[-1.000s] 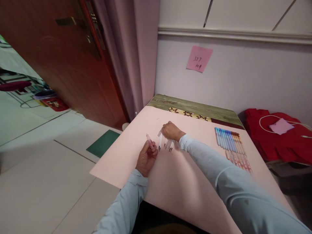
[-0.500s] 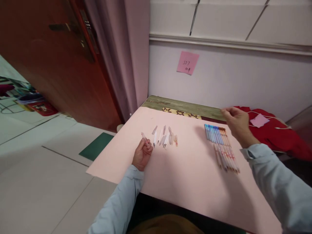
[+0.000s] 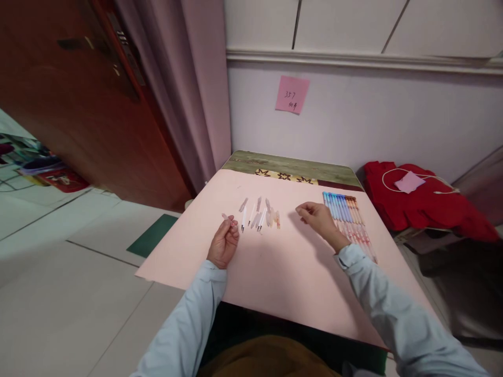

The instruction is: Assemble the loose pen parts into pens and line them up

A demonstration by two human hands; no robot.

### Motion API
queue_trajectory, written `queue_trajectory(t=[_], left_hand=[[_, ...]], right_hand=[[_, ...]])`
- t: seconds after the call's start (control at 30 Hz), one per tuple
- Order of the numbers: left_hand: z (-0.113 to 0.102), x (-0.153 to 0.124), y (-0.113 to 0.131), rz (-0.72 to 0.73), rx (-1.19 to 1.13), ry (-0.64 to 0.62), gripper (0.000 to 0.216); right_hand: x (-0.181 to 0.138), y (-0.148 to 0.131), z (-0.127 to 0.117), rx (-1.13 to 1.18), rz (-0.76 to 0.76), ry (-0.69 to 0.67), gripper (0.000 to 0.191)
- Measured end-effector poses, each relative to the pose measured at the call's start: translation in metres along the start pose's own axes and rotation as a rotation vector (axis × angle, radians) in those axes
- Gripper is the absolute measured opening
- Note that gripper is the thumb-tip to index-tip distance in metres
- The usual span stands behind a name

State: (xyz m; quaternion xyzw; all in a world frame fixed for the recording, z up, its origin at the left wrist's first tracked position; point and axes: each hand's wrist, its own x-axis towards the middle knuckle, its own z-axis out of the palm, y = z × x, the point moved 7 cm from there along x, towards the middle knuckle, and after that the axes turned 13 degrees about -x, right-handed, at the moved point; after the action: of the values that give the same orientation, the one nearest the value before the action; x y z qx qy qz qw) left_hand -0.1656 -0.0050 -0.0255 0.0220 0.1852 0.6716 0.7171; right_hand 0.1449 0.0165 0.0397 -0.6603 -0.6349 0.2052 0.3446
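My left hand (image 3: 223, 245) is closed around a small translucent pinkish pen barrel (image 3: 225, 216), one end of which sticks out past the fingertips. Just to its right lie loose pen parts: white ink refills (image 3: 244, 218) with dark tips, and several clear barrel pieces (image 3: 269, 217). My right hand (image 3: 320, 220) hovers over the table between these parts and the pens, thumb and fingers pinched together. Whatever it may hold is too small to make out. Beside its wrist is a neat row of blue and orange pens (image 3: 341, 205), with pinkish pens (image 3: 356, 233) lined up below, partly hidden by the forearm.
Pale pink sheeting covers the table (image 3: 283, 272). Behind the table is a wall with a pink note (image 3: 292, 94). A red cloth (image 3: 424, 204) with a white cord lies at the right. Left are a curtain (image 3: 188, 89) and a brown door (image 3: 98, 115).
My right hand has moved left and down from beyond the pen row toward the loose parts. My left hand stays closed on the pen barrel. The view has shifted slightly.
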Motion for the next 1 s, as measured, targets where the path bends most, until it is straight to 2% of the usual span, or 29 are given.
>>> queue_trajectory(t=[0.1,0.17,0.27,0.37,0.5,0.6,0.73,0.83,0.93,1.0], left_hand=[[-0.001,0.000,0.000,0.010,-0.019,0.043,0.012],[-0.002,0.001,0.000,0.018,-0.034,0.075,0.015],[-0.001,0.002,0.000,0.029,-0.046,0.088,0.018],[-0.001,0.003,0.000,0.029,-0.034,0.087,0.019],[0.000,0.004,0.000,0.029,-0.013,0.092,0.022],[0.000,0.004,-0.001,0.025,0.015,0.079,0.022],[0.002,0.005,-0.006,-0.006,0.116,0.028,0.018],[0.002,0.006,-0.009,-0.030,0.191,0.000,0.020],[0.001,0.008,-0.008,-0.022,0.175,0.001,0.019],[0.001,0.010,-0.005,0.005,0.108,0.008,0.017]], right_hand=[[-0.008,-0.004,0.031,-0.072,-0.027,-0.070,0.022],[-0.012,-0.004,0.044,-0.141,-0.046,-0.060,0.020],[-0.016,-0.009,0.055,-0.265,-0.106,0.024,0.020],[-0.018,-0.023,0.062,-0.396,-0.241,0.099,0.027],[-0.019,-0.038,0.079,-0.525,-0.434,0.094,0.030],[-0.018,-0.037,0.088,-0.537,-0.471,0.078,0.030],[-0.017,-0.030,0.091,-0.474,-0.469,0.089,0.027],[-0.019,-0.026,0.084,-0.397,-0.446,0.171,0.025],[-0.023,-0.027,0.076,-0.367,-0.440,0.264,0.024],[-0.027,-0.031,0.077,-0.394,-0.469,0.262,0.021]])
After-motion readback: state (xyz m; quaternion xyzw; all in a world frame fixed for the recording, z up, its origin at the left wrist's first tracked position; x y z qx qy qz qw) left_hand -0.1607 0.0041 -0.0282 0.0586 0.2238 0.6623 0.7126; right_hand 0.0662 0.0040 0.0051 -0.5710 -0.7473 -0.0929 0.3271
